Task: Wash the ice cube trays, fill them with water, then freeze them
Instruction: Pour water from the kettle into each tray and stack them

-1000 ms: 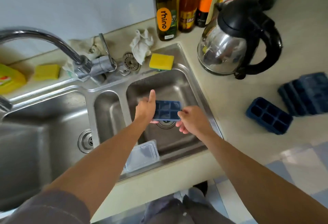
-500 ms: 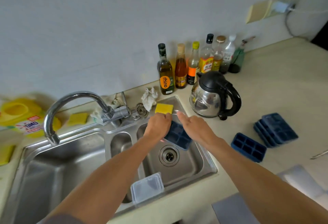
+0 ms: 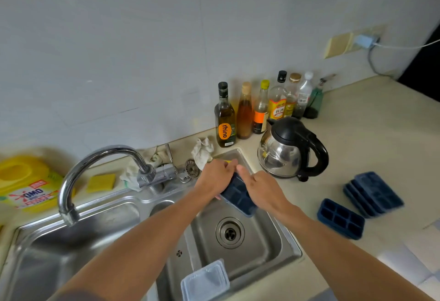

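Tray [image 3: 239, 196], gripped by left hand [image 3: 214, 179] and right hand [image 3: 264, 191], has neared sponge [image 3: 228, 161].

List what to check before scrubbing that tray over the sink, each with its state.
1. Tray over right basin: ok, right hand holds it.
2. Sponge within reach: ok, left hand is at it on the sink corner.
3. Sponge gripped: cannot tell, the hand hides it.
4. Water running: not ok, nothing flows from the faucet, whose spout is over the left basin.
5. Drain uncovered: ok.
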A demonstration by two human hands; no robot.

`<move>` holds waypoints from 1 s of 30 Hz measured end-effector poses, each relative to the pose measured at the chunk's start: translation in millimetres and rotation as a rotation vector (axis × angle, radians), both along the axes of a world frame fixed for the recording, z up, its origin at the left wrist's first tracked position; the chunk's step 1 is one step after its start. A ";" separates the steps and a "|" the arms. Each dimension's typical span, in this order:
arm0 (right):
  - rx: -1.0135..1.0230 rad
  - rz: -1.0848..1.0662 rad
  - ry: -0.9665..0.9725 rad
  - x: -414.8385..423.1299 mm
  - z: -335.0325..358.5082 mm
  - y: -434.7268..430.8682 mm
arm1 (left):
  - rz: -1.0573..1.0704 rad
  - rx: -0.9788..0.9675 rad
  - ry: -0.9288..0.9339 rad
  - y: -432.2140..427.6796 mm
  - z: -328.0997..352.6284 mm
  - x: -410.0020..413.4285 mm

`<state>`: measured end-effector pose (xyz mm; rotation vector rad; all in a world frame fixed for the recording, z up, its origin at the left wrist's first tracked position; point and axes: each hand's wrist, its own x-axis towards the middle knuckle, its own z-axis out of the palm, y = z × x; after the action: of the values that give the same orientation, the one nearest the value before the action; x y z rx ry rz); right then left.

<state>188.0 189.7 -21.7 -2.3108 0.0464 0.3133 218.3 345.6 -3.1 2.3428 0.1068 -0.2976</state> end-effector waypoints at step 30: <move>0.463 -0.139 0.123 67.0 34.1 -0.5 | 0.253 0.020 -0.269 -43.2 -4.9 -28.4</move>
<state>255.0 189.2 12.4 -1.8182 0.1764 0.3534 190.0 302.4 -8.0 2.3336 0.2729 0.1440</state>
